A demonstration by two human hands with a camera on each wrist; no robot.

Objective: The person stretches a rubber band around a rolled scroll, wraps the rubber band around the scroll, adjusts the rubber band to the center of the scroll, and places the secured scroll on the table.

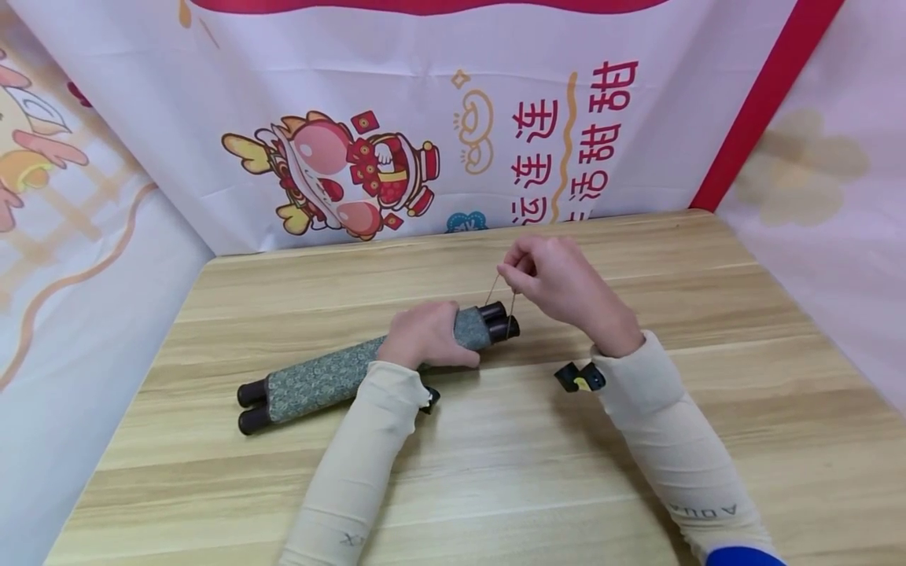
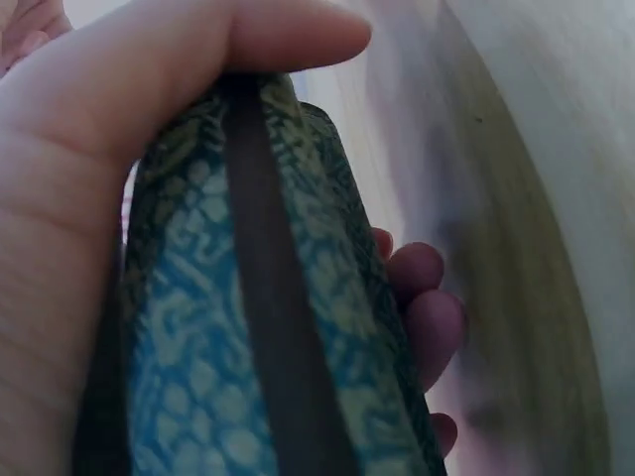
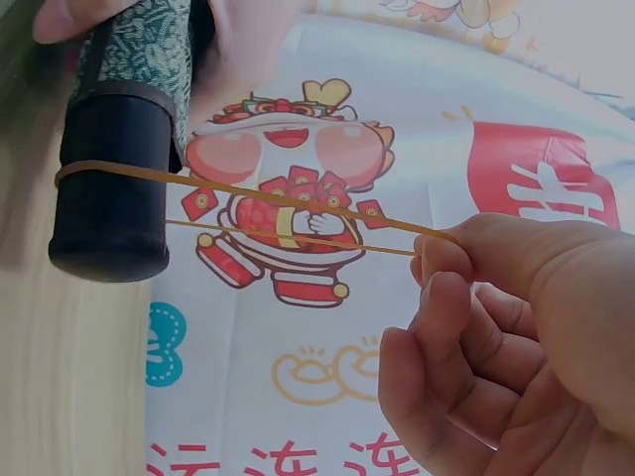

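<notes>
A scroll (image 1: 322, 377) rolled from both ends, with green patterned cloth and dark roller knobs (image 1: 255, 419), lies slanted over the wooden table. My left hand (image 1: 425, 334) grips it near its right end, thumb on the near side; in the left wrist view, fingertips (image 2: 435, 332) show beyond the patterned cloth (image 2: 198, 327). A thin tan rubber band (image 3: 109, 171) loops around the knobs at that end. My right hand (image 1: 566, 287) pinches the band between thumb and index finger and holds it stretched away from the knobs. The other right fingers are loosely curled.
The wooden table (image 1: 566, 472) ends at a white cloth backdrop (image 1: 396, 71) with a cartoon figure and red characters. White printed cloth also hangs at the left and right. Small black wrist cameras (image 1: 580, 377) sit under the sleeves.
</notes>
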